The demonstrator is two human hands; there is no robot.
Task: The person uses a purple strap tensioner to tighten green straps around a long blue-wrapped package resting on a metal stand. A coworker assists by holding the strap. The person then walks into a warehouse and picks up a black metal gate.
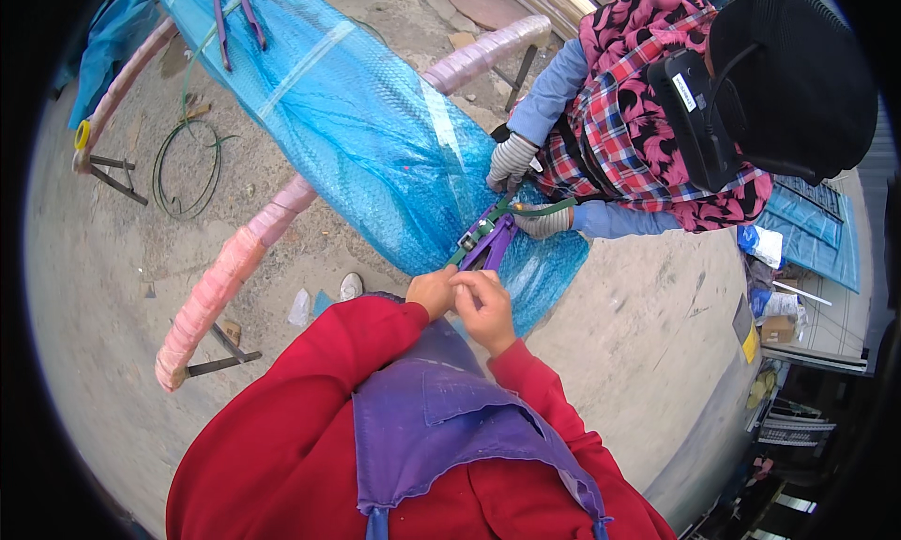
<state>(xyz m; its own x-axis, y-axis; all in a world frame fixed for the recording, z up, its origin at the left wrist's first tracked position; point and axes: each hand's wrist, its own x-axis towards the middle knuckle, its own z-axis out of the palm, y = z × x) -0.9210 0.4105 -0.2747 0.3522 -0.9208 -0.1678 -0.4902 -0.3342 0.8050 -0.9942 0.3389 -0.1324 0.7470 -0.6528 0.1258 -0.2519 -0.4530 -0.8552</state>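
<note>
Blue bubble wrap [347,136] covers a long bundle slanting away to the far left. At its near end lies a purple-handled strapping tool [493,244], with a green strap [563,205] running through it. My left hand [432,290] is closed just below the tool, pinching where the strap comes down. Beside it, touching at the fingertips, my right hand [486,310] is also closed in a pinch; what lies between its fingers is too small to make out. A co-worker's gloved hands [542,221] hold the strap and tool from the far right side.
Padded pink support bars [225,291] on metal legs carry the bundle. A second purple-handled tool [235,19] rests on the wrap at the far end. Coiled green strap [188,169] lies on the concrete floor. The co-worker [648,118] leans in from the right. Boxes and bags [777,329] stand farther right.
</note>
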